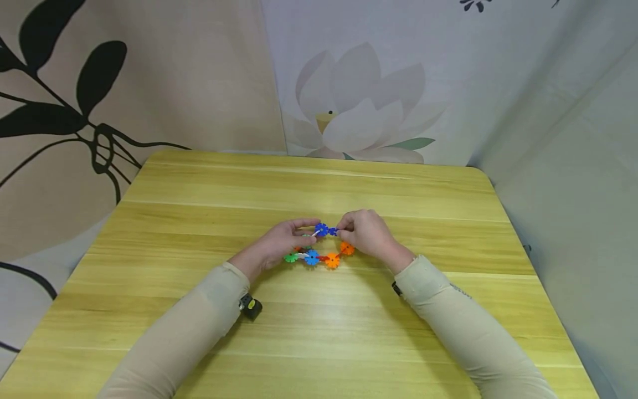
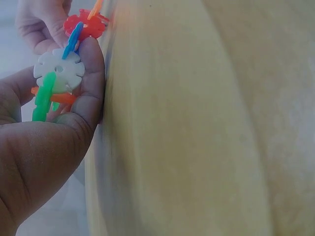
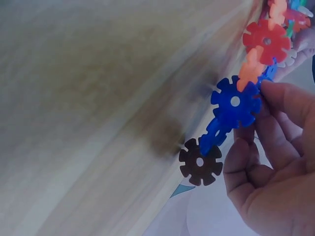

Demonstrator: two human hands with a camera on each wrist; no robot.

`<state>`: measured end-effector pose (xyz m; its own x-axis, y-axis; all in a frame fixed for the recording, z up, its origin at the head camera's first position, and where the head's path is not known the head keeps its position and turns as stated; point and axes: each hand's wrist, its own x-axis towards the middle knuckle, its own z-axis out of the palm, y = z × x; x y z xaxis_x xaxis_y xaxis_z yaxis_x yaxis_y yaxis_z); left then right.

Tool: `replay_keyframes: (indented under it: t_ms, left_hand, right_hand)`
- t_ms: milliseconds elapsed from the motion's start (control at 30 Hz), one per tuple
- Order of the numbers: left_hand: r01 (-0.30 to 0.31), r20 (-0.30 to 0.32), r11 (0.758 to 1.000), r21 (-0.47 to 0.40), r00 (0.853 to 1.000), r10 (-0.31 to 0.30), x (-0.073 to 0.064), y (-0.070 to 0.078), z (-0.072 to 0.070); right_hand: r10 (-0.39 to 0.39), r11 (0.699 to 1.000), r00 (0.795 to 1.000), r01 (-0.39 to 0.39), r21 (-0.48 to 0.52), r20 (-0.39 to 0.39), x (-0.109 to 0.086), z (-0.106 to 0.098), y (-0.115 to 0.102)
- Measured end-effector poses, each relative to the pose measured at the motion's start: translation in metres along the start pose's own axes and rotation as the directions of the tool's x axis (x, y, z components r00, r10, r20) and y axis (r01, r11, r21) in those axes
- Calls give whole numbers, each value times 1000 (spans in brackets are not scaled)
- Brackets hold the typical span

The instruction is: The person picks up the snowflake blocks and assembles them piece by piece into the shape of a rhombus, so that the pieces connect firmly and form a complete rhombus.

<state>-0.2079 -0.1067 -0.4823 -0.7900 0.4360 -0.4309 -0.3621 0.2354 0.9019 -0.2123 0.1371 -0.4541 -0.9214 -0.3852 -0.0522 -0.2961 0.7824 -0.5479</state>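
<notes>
Notched plastic discs in several colours are slotted together into a chain, curving in a loop between the hands over the table. My left hand (image 1: 285, 241) holds the chain at its left side; in the left wrist view a white disc (image 2: 67, 74) and a green disc (image 2: 43, 98) lie between thumb and fingers. With thumb and fingertips, my right hand (image 1: 369, 233) pinches a dark blue disc (image 1: 332, 231) at the far side of the loop. The right wrist view shows a blue disc (image 3: 230, 112) and a brown disc (image 3: 196, 172) beside the right fingers. Orange discs (image 1: 332, 261) hang at the near side.
The wooden table (image 1: 329, 332) spreads around both hands. Behind it hangs a pale cloth (image 1: 209, 83) printed with leaves and a flower. Another pale cloth (image 1: 573, 166) runs along the right side. A small black device (image 1: 251, 306) is strapped at the left wrist.
</notes>
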Motion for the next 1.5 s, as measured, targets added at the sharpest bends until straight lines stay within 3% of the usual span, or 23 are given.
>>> replay_keyframes:
  t_ms: [533, 733, 967, 1500]
  left_hand:
    - [-20, -10, 1000, 4, 1000, 20, 0, -2, 3]
    - [-40, -11, 999, 8, 999, 40, 2, -5, 2]
    - [-52, -15, 999, 8, 999, 52, 0, -5, 2]
    - [-73, 9, 997, 8, 997, 73, -5, -1, 3]
  right_hand:
    - [13, 997, 1000, -11, 72, -21, -2, 8, -1]
    - [-38, 998, 997, 42, 49, -68, -3, 9, -2]
    - [-27, 999, 999, 28, 28, -47, 0, 6, 0]
    - [-190, 980, 976, 184, -70, -101, -5, 7, -2]
